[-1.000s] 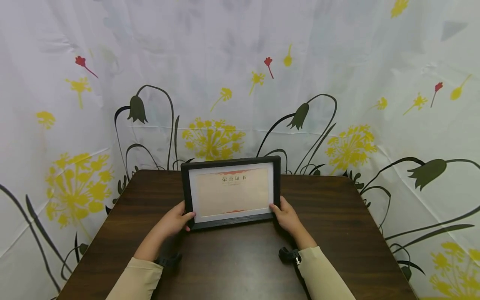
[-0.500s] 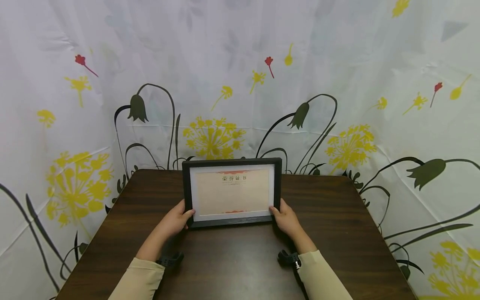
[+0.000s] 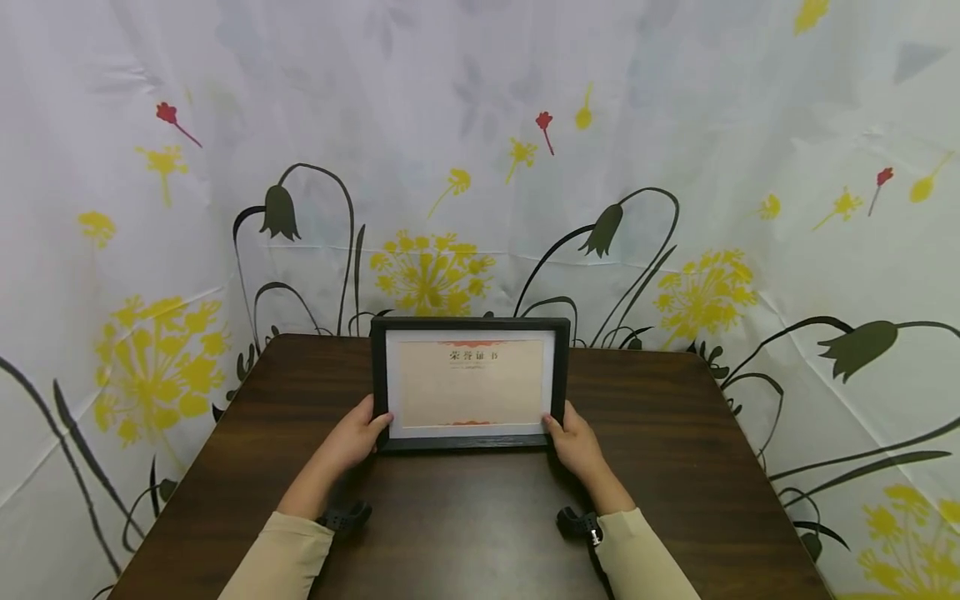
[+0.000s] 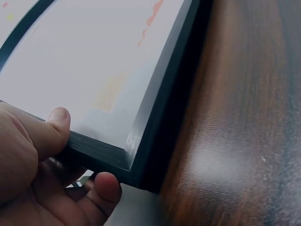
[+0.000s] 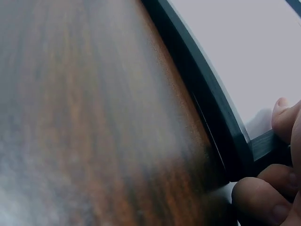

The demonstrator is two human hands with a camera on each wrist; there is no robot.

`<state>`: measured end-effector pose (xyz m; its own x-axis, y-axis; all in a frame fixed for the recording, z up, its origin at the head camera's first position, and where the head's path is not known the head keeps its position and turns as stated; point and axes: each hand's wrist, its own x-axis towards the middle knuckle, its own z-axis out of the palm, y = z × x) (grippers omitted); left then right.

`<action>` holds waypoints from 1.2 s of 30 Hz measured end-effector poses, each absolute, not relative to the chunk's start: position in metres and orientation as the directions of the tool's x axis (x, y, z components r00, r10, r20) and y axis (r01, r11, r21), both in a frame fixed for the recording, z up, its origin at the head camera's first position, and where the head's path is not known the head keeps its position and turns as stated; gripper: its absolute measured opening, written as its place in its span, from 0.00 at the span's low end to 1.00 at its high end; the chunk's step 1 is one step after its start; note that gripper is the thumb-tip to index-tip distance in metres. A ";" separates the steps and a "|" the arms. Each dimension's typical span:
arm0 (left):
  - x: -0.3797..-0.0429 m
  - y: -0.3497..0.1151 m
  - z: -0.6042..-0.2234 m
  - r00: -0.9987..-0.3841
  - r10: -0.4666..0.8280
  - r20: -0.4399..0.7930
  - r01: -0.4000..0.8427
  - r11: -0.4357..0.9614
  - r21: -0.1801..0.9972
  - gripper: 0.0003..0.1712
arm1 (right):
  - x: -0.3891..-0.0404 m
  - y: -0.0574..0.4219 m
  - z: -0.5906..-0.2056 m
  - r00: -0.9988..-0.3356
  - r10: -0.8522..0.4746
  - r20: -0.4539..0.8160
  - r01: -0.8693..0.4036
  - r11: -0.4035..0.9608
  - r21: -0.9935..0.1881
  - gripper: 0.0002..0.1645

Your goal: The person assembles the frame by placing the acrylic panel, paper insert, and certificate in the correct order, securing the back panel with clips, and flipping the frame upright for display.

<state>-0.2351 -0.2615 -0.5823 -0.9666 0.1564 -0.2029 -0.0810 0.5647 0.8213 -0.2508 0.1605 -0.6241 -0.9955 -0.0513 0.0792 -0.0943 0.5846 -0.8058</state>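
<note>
Between my two hands stands a black picture frame (image 3: 470, 442) with a white mat and a cream certificate that has red trim at top and bottom. It faces me, nearly upright. My left hand (image 3: 354, 435) grips its lower left side, the thumb (image 4: 59, 123) over the front and the fingers curled behind the edge. At the lower right side my right hand (image 3: 576, 437) holds it likewise, thumb in front; the right wrist view shows curled fingers (image 5: 263, 197) below the corner. Whether the bottom edge touches the table, I cannot tell.
A dark wood table (image 3: 465, 533) lies under the hands and frame. Behind and at both sides hangs a white curtain (image 3: 480, 100) printed with yellow, red and green flowers. Black bands (image 3: 577, 523) circle both wrists, below beige sleeves.
The frame has levelled from a slight tilt, its right side coming down, and its face has turned more upright towards me. Both hands keep their grip. The head view has shifted slightly.
</note>
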 end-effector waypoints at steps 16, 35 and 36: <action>-0.225 -0.261 -0.593 -0.963 0.070 -0.262 -0.180 0.559 0.810 0.53 | -0.248 0.158 -0.626 -0.995 -0.039 0.094 -0.099 0.569 -0.816 0.18; -0.226 -0.266 -0.600 -0.964 0.074 -0.255 -0.185 0.503 0.845 0.49 | -0.247 0.161 -0.625 -0.993 -0.063 0.104 -0.122 0.548 -0.828 0.21; -0.227 -0.266 -0.601 -0.965 0.072 -0.252 -0.186 0.490 0.852 0.46 | -0.247 0.161 -0.625 -0.993 -0.062 0.103 -0.120 0.550 -0.827 0.21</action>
<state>-0.2268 -0.2663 -0.6013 -0.9650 0.0723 -0.2520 -0.1857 0.4899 0.8518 -0.2472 0.1605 -0.6252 -0.9928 -0.0618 0.1029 -0.1199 0.5499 -0.8266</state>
